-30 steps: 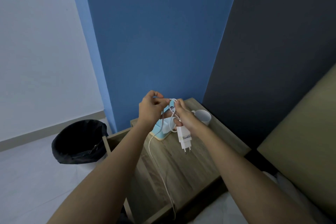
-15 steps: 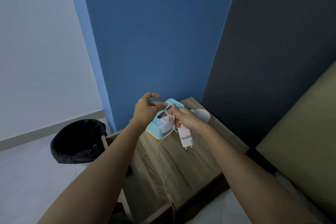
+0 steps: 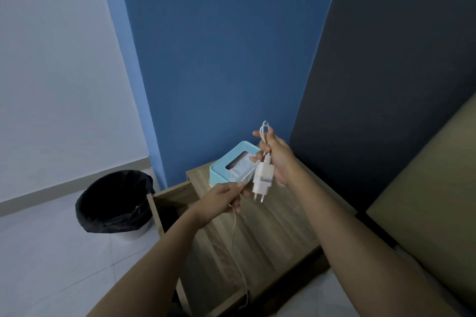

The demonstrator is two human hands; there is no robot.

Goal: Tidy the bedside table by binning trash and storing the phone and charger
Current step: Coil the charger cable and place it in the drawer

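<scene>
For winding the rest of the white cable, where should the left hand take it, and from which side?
Grip the slack cable just below the left hand, coming from the left: it hangs free there, while the right hand already holds the loops and the charger plug.

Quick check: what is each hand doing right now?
Left hand: closed, pinching the white charger cable.
Right hand: closed on cable loops, with the white charger plug hanging below.

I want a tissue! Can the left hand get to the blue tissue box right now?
Probably not yet. The tissue box sits close behind the left hand with nothing between, but that hand is pinching the charger cable, so it would have to let go first.
</scene>
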